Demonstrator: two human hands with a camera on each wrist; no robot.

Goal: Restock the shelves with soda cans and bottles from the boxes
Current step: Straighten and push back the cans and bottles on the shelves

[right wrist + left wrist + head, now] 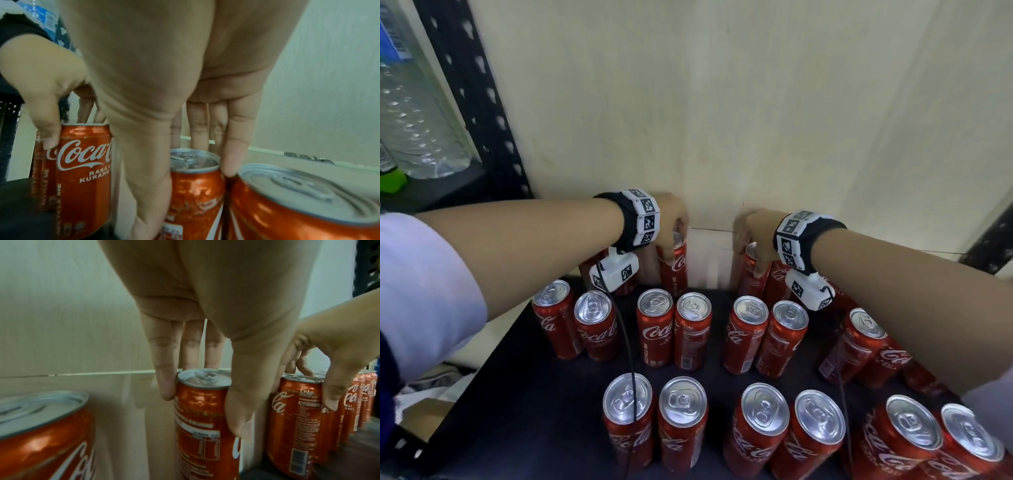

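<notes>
Both hands reach to the back of a dark flat shelf board (524,394), against a pale wood-grain back panel (722,102).

Left hand (669,222) grasps a slim red Coca-Cola can with silver top (674,270) from above: thumb down the near side, fingers (164,381) behind and along the far side, near the rim. Can stands upright on the shelf, close to the back panel.

Right hand (755,240) grasps a second slim red Coca-Cola can (753,270) the same way, thumb in front, fingers (234,146) curled behind the silver lid. This can is upright too, just beside another red can (777,281) on its right; the right wrist view shows them touching or nearly so.

The two held cans stand apart, with a gap of bare back panel between them.

Rows of upright red cans (688,329) fill the shelf nearer the camera, in pairs.

Clear plastic water bottle with blue label (410,102) sits beyond a black perforated metal upright (479,102) at far left.

Both wrists carry black bands with white marker blocks (645,216).
</notes>
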